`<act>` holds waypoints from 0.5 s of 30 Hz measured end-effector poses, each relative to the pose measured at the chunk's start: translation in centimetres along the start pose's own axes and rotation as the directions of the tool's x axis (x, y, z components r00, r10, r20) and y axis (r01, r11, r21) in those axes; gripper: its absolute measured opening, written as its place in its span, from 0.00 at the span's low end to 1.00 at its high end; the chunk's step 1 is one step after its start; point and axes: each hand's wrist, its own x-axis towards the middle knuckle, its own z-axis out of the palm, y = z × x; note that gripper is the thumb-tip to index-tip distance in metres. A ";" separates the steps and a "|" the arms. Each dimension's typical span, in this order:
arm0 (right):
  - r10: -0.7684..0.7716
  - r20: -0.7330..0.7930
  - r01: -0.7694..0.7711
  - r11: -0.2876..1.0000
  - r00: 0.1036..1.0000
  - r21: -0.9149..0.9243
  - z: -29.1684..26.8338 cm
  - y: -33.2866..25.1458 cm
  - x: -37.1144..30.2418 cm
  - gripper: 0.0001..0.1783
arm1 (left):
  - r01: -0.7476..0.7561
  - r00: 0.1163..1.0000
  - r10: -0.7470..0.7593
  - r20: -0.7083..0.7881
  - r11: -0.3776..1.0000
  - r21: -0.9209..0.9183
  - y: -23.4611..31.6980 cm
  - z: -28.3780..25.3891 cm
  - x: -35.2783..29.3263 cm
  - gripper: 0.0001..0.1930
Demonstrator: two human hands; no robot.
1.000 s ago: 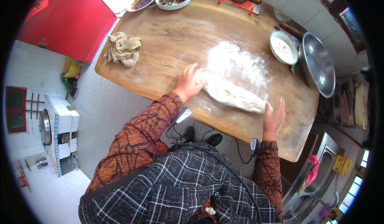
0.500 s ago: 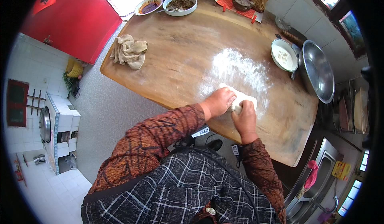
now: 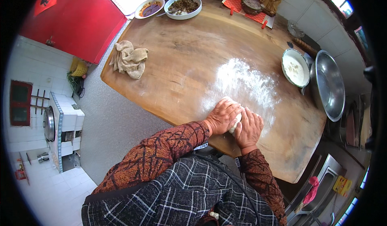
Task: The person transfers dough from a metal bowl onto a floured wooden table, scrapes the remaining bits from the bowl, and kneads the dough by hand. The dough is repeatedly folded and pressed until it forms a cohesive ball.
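A lump of pale dough lies near the front edge of the wooden board, mostly covered by my hands. My left hand is closed over its left side, with the fingers slanting across the top. Against the right side presses my right hand, its fingers bent over the dough and pointing away from me. The two hands nearly meet, and a little dough shows between them. Just beyond spreads a patch of white flour.
A crumpled tan cloth lies at the left. Far left stand a white dish of dark chopped filling and a bowl of reddish sauce. At the right are a bowl of white flour, a steel basin and a rolling pin.
Both hands have shifted from gripping the dough with curled fingers to pressing down over it. Less of the dough shows now. The whole view has shifted slightly.
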 end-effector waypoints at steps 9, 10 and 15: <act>0.007 0.025 -0.009 0.995 1.000 0.100 0.4 3.7 5.4 0.13 | 0.069 0.979 -0.059 0.198 0.997 -0.043 -3.0 0.6 6.0 0.17; 0.018 -0.010 -0.017 0.994 1.000 0.108 0.7 4.0 5.8 0.12 | 0.053 0.989 -0.048 0.139 0.998 -0.035 -3.3 0.9 6.4 0.15; 0.098 -0.107 -0.088 0.992 0.990 0.089 1.9 5.7 7.1 0.10 | 0.082 0.996 -0.081 -0.039 0.997 0.015 -3.7 2.4 7.4 0.16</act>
